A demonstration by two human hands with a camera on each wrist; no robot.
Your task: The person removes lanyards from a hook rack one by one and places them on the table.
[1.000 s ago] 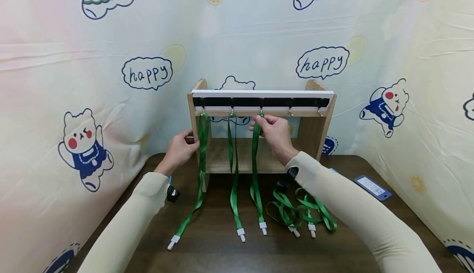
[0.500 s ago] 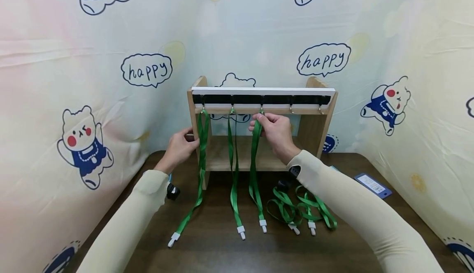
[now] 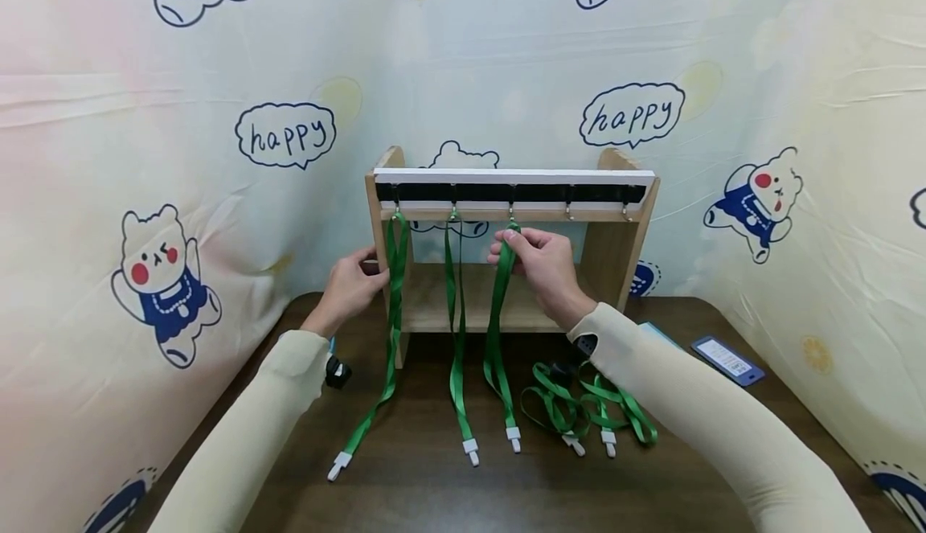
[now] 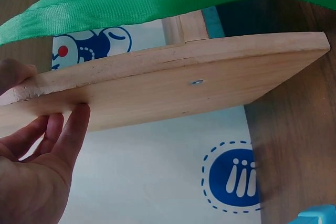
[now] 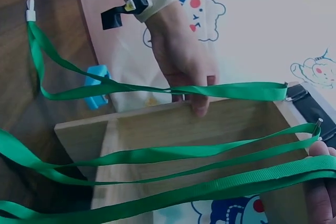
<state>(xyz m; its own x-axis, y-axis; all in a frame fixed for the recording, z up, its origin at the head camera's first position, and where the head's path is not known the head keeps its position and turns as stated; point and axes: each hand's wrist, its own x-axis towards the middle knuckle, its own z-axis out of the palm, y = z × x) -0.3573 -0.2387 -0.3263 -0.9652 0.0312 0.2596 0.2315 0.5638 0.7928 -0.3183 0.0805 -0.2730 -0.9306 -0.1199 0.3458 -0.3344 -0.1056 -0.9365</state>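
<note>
Head view: two forearms in cream sleeves are reaching forward from the near edge of the dark wooden counter point(image 3: 434, 485). Near the counter's middle, two loose green lanyards point(image 3: 589, 408) are lying in a tangle just beside the right forearm, and a blue card holder point(image 3: 727, 360) is resting toward the right edge.

Farther back, the right hand point(image 3: 546, 264) is raised with its wrist bent, its thumb and fingertips pinching the top loop of the third green lanyard point(image 3: 497, 332) just under the third hook point(image 3: 511, 213), the strap trailing down to its white clip on the counter. The left hand point(image 3: 350, 284) is gripping the left side panel of the wooden rack point(image 3: 615, 252), thumb on the front edge and fingers curled around the board, as the left wrist view is showing.

Two more green lanyards are hanging from the first hook point(image 3: 395, 211) and second hook point(image 3: 453, 211). Behind the rack, a cartoon-print backdrop point(image 3: 217, 115) is covering the far side.
</note>
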